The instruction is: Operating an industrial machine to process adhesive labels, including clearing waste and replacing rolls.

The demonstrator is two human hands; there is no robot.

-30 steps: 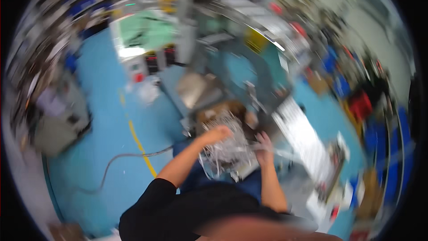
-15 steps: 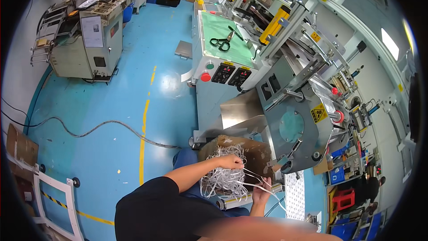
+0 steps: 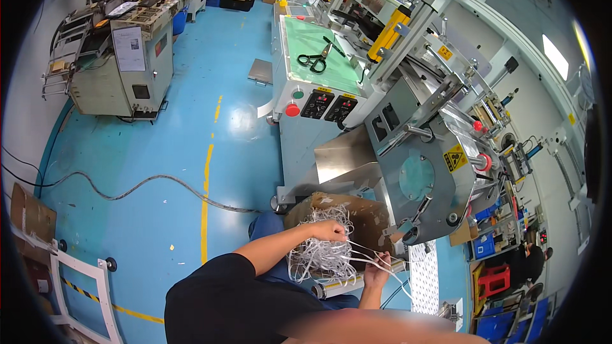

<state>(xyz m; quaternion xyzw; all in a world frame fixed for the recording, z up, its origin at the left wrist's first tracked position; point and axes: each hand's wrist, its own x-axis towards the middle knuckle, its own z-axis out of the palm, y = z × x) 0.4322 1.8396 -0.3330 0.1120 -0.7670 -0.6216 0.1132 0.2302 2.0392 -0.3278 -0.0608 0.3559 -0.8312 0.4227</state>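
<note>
A tangled heap of thin whitish strips (image 3: 319,260) fills the left part of an open cardboard box (image 3: 368,215) in front of me. My left hand (image 3: 327,230) is over the heap, its fingers closed on a strip that stretches taut toward the right. At the box's right side my right hand (image 3: 377,271) is curled round several strips, which run from the heap through its fingers and on past it. The exact grip of the fingertips is too small to make out.
A grey machine (image 3: 417,178) with rollers and levers stands just beyond the box. Scissors (image 3: 313,61) lie on its green top (image 3: 303,38). A white patterned sheet (image 3: 424,280) hangs right of my right hand. A cable (image 3: 146,178) crosses the blue floor; a white frame (image 3: 95,280) stands left.
Both hands keep their hold on the strips and have barely shifted. The strips near my right hand lie slightly differently, and the view has moved a little.
</note>
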